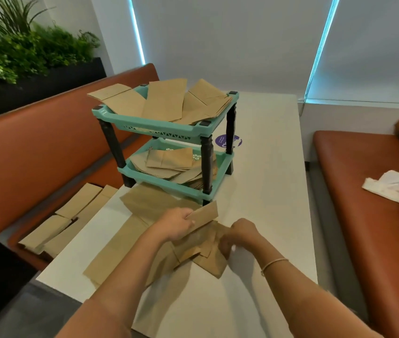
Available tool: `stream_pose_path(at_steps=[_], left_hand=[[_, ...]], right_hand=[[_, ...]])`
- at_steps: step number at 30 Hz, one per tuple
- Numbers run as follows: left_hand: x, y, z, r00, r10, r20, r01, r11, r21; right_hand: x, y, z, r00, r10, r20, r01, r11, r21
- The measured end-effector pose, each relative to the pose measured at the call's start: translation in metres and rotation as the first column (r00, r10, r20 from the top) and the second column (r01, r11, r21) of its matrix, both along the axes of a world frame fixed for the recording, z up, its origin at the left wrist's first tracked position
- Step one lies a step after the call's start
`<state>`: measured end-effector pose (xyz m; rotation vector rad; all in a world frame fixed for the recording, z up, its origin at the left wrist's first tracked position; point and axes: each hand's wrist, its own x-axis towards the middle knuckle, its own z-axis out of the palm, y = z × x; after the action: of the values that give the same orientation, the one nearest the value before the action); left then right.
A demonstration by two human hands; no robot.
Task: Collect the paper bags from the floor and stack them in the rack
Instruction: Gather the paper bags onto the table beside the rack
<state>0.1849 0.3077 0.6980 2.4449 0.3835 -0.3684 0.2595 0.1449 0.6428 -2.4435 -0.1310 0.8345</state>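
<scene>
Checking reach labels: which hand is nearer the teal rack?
Left. The left hand sits just in front of the teal rack; the right hand is further back and rightward.

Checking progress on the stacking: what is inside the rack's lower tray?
The lower tray holds a loose, fanned pile of flat brown paper bags. The upper tray and a dark post hide its back and right corner.

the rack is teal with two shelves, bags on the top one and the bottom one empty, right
Not quite. The rack is teal with two shelves, and bags lie on the top one, but the bottom shelf is not empty: the head view shows more bags piled on it.
</scene>
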Motion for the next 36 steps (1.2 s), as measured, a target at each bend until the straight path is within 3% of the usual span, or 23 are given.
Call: stream_pose_path(at_steps=[3,7,17,21,27,30,36], left_hand=[[0.001,-0.009,0.011,0.999,-0.027,0.020,0.026,0.998,0.057],[0.003,-0.025,0.033,0.994,-0.068,0.087,0.053,0.985,0.167],[0.006,-0.090,0.073,0.990,-0.071,0.123,0.045,0.978,0.205],[0.010,-0.127,0.087,0.964,-0.119,0.238,0.064,0.972,0.226],[0.038,-0.207,0.094,0.838,-0.059,0.542,0.054,0.998,0.025],[0.060,-0.255,0.075,0.837,0.000,0.547,0.042,0.997,-0.064],[0.101,-0.347,-0.017,0.920,-0.042,0.390,0.116,0.979,-0.168]], right_hand=[[0.001,-0.021,0.017,0.993,-0.100,-0.057,0.110,0.970,0.215],[0.008,-0.052,0.046,0.971,-0.235,0.046,0.202,0.907,0.370],[0.013,-0.125,0.070,0.865,-0.273,0.422,0.182,0.953,0.243],[0.017,-0.168,0.078,0.726,-0.350,0.592,0.236,0.935,0.263],[0.030,-0.267,0.073,0.466,-0.508,0.724,0.350,0.858,0.377],[0.038,-0.319,0.036,0.490,-0.498,0.716,0.414,0.855,0.311],[0.031,-0.375,-0.083,0.772,-0.357,0.526,0.417,0.909,0.005]])
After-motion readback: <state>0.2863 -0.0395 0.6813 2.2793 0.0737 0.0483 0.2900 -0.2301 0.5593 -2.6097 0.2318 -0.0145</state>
